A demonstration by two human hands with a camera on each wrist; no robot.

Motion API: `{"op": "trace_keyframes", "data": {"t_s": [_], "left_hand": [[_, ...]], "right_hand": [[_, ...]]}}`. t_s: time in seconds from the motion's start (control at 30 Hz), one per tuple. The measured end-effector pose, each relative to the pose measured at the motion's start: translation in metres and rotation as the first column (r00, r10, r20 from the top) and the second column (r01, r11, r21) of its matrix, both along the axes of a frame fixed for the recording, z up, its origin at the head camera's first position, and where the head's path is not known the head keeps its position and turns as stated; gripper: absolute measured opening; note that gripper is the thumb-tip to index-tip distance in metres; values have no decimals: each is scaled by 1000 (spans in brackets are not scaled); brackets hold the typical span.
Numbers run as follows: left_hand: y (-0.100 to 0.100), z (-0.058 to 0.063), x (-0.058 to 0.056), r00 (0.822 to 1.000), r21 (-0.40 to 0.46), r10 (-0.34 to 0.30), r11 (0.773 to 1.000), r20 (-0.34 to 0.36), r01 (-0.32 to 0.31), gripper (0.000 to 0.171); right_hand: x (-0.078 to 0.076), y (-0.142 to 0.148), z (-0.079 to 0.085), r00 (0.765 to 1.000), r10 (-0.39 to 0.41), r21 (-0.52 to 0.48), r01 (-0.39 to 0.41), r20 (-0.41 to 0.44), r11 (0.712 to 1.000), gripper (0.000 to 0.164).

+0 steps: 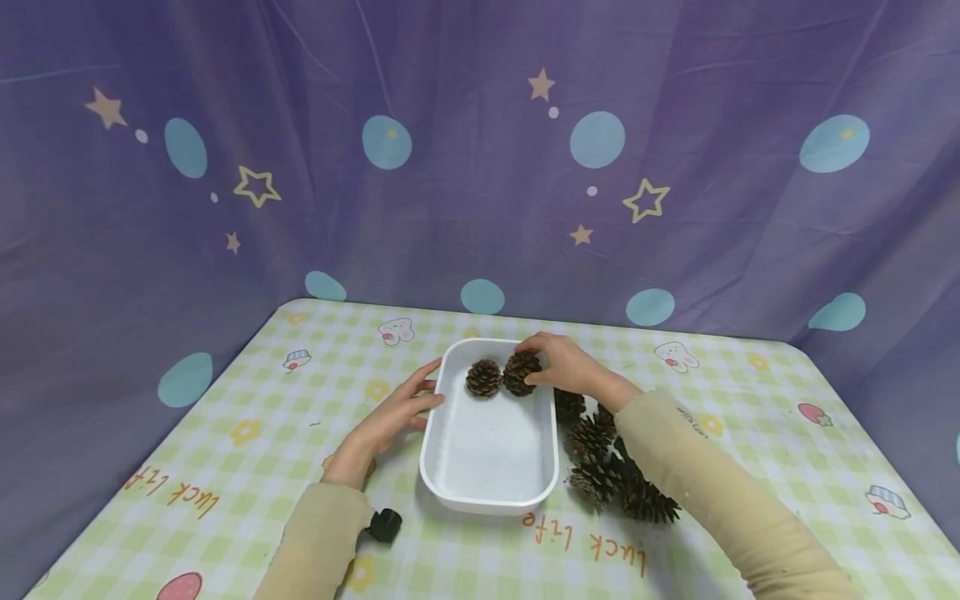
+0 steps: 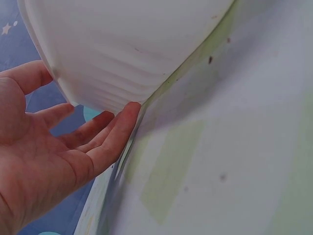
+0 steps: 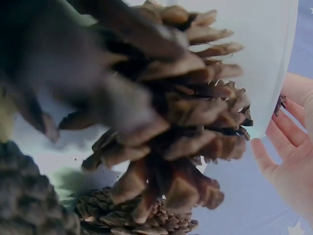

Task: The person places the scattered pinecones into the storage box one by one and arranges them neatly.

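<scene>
A white rectangular tray [image 1: 487, 506] stands on the table. Inside its far end, a brown pine cone [image 1: 483, 378] lies beside a second pine cone [image 1: 519, 375], which my right hand [image 1: 567, 365] grips between thumb and fingers over the right rim. Only a sliver of the gripped pine cone [image 3: 279, 104] shows past the tray's edge in the right wrist view. Against the tray's left side rests my left hand [image 1: 392, 418], fingers loosely extended. In the left wrist view, its fingertips touch the tray's outer wall [image 2: 112, 63] and lower edge.
Several more pine cones [image 1: 596, 481] are heaped right of the tray, partly under the right forearm. One large pine cone [image 3: 181, 110] fills much of the right wrist view. A checked cloth [image 1: 247, 508] covers the table; a purple curtain [image 1: 465, 217] hangs behind.
</scene>
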State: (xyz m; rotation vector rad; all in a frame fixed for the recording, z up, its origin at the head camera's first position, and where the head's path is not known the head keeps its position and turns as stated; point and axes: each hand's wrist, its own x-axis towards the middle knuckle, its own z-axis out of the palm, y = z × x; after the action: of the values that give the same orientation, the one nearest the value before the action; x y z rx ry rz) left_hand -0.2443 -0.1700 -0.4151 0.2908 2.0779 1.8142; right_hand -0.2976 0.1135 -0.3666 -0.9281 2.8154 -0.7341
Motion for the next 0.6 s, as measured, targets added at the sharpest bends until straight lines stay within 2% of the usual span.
{"op": "trace_keyframes", "data": {"t_s": [0.23, 0.47, 0.6], "left_hand": [[2, 5, 1, 1000, 8, 2, 1000, 8, -2, 62], [4, 18, 9, 1000, -4, -5, 1000, 2, 5, 62], [4, 13, 7, 1000, -1, -1, 1000, 12, 1, 61]], "right_hand": [[2, 3, 8, 1000, 3, -8, -3, 1, 1000, 47], [2, 10, 12, 1000, 0, -11, 0, 3, 1000, 48], [2, 14, 13, 1000, -3, -4, 3, 19, 1000, 48]]}}
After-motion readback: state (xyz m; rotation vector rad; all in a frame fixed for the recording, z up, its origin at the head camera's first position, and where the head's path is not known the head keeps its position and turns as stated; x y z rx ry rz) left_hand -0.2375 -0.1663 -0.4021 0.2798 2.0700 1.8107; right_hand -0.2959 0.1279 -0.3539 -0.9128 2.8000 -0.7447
